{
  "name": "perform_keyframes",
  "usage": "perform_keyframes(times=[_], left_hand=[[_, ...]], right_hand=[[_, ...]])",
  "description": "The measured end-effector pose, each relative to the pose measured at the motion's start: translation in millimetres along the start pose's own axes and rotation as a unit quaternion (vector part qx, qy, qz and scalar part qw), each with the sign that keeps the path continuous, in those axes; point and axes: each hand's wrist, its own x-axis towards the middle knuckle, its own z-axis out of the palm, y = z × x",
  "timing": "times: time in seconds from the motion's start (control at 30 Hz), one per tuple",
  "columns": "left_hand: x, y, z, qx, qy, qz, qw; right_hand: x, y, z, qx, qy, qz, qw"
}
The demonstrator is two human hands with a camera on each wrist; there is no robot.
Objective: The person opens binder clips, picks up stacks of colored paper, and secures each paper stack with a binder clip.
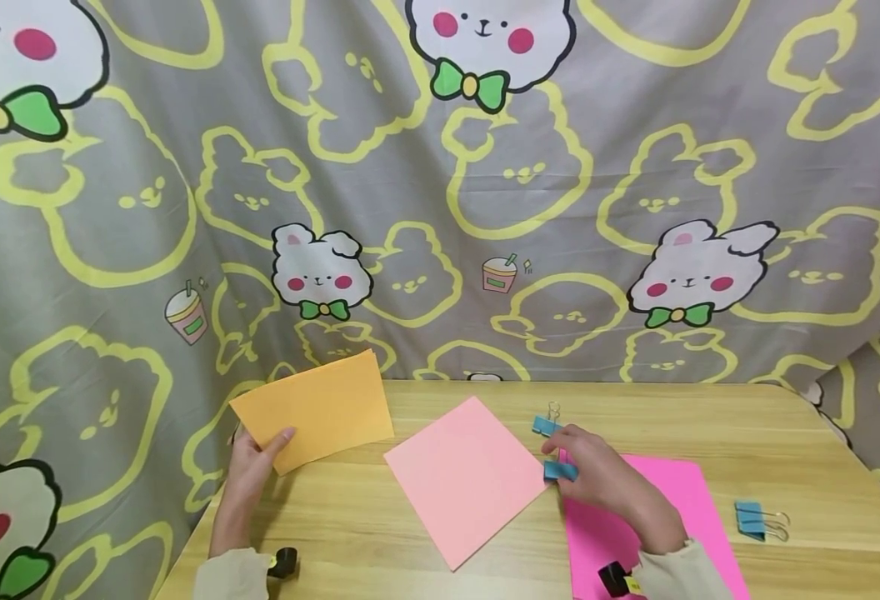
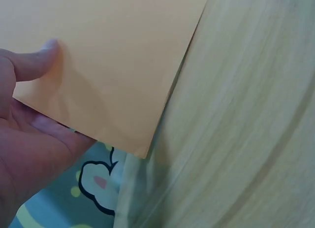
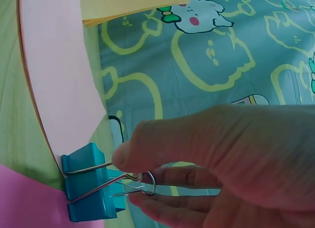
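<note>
My left hand (image 1: 251, 462) grips a sheaf of orange paper (image 1: 320, 412) by its lower left corner, thumb on top, fingers underneath; the sheaf is raised and tilted. My right hand (image 1: 601, 475) pinches the wire handles of a blue binder clip (image 1: 560, 472), seen closer in the right wrist view as a teal clip (image 3: 91, 183). This clip sits at the right corner of a square light pink paper stack (image 1: 466, 483); whether it bites the paper I cannot tell. Just beyond the hand lies a second blue binder clip (image 1: 547, 426), partly hidden behind the first in the right wrist view.
A bright pink paper stack (image 1: 680, 492) lies under my right forearm. Farther right rests a third blue binder clip (image 1: 749, 520). The wooden table (image 1: 350, 533) ends at the back against a patterned grey curtain (image 1: 410, 192), which also hangs along the left side.
</note>
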Motion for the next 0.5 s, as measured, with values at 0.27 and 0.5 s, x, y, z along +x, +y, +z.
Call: perform_keyframes(times=[0.27,0.5], left_hand=[[1.3,-7.7,0.0,-0.006,-0.010,0.008,0.9999],[1.7,-13.3,-0.6,0.020,-0.013,0.001,0.9997]], right_hand=[[-2.4,-3.2,-0.9,-0.013,-0.005,0.022,0.9997],[-1.0,-6.7,0.8,-0.025,-0.003,0.029,0.9993]])
